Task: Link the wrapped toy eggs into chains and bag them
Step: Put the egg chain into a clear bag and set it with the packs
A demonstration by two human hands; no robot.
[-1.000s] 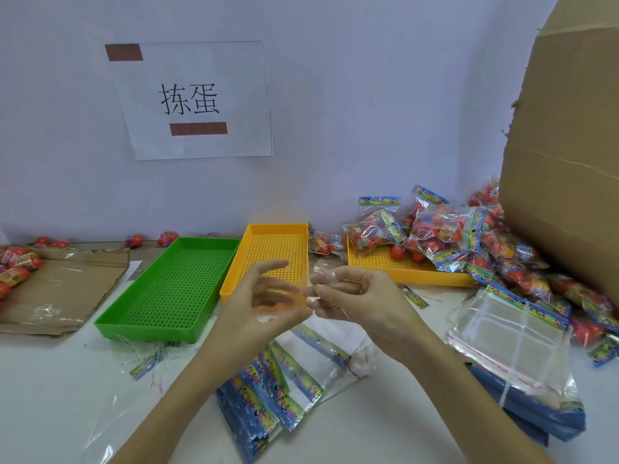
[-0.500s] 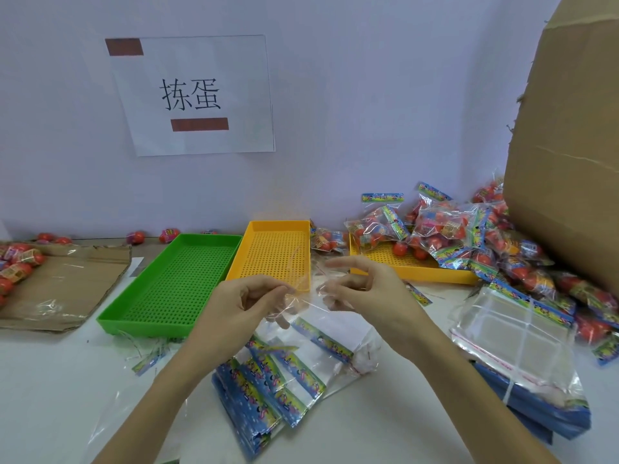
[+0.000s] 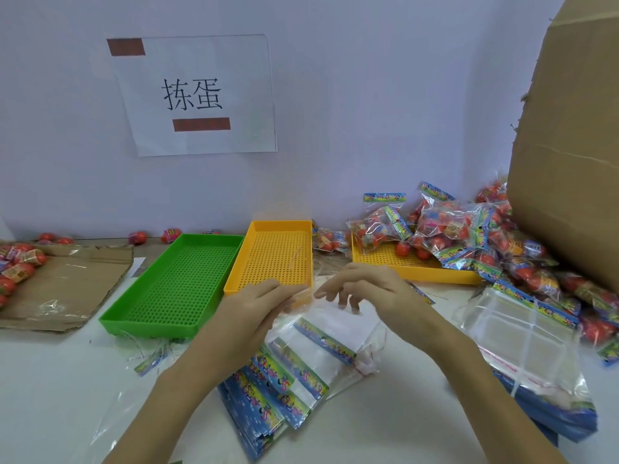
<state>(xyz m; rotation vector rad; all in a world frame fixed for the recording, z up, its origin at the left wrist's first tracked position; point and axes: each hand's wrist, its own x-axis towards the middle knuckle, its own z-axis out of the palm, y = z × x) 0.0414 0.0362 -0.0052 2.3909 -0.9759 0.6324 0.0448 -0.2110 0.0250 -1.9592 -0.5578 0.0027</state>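
Observation:
My left hand [image 3: 256, 308] pinches the edge of a thin clear plastic bag [image 3: 330, 329] just in front of the yellow tray [image 3: 239, 262]. My right hand [image 3: 366, 289] hovers over the same bag with its fingers spread and hanging loosely; whether they touch the film is unclear. Beneath both hands lies a fanned stack of empty bags with blue printed headers [image 3: 268, 400]. Loose wrapped red toy eggs [image 3: 20, 262] sit at the far left. Filled bags of eggs [image 3: 445, 226] are piled at the back right.
A green perforated tray [image 3: 147, 324] stands left of the yellow one. A second yellow tray [image 3: 418, 272] sits under the filled bags. A big cardboard box [image 3: 569, 162] rises at the right, a bundle of clear bags [image 3: 522, 346] before it. Flat cardboard [image 3: 67, 289] lies left.
Both hands dropped lower toward the table with the clear bag. My right hand went from pinching the film to spread, loose fingers. My left hand kept its pinch.

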